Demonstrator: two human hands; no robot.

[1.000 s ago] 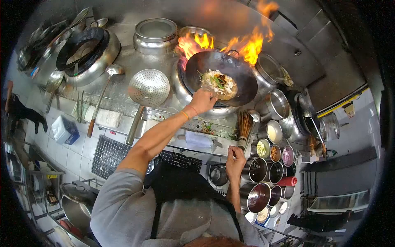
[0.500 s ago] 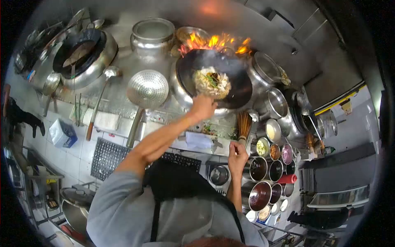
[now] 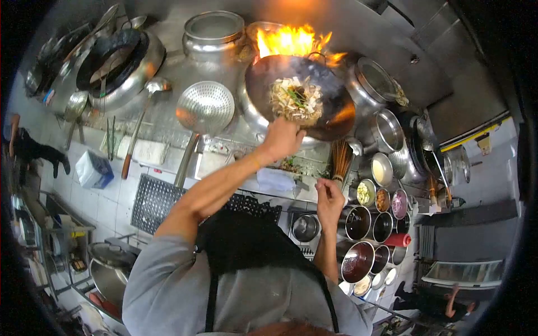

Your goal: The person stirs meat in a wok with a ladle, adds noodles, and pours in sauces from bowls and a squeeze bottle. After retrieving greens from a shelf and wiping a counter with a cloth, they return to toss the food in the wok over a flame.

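My left hand (image 3: 282, 138) is closed on the near edge of a large dark wok (image 3: 339, 103); the exact grip is hidden under the fingers. Pale sliced food (image 3: 294, 98) with green strips and dark bits lies in the wok. Tall flames (image 3: 294, 42) rise behind its far rim. My right hand (image 3: 329, 196) is lower right, its fingers curled together; whatever they may hold cannot be made out. Just beyond it, a bamboo wok brush (image 3: 341, 158) leans beside a ladle (image 3: 355, 147), whose handle runs down close to my right hand.
A perforated strainer (image 3: 205, 106) lies left of the wok, beside another ladle (image 3: 157, 85). A steel pot (image 3: 214, 33) stands behind. On the right are a steel pan (image 3: 386, 130), several seasoning pots (image 3: 357, 262) and a red bottle (image 3: 398, 240). Another person's arm (image 3: 451, 299) shows at lower right.
The flames have grown taller and brighter behind the wok. The food has shifted and spread in the wok. My view has moved slightly, and my left hand still grips the wok's edge.
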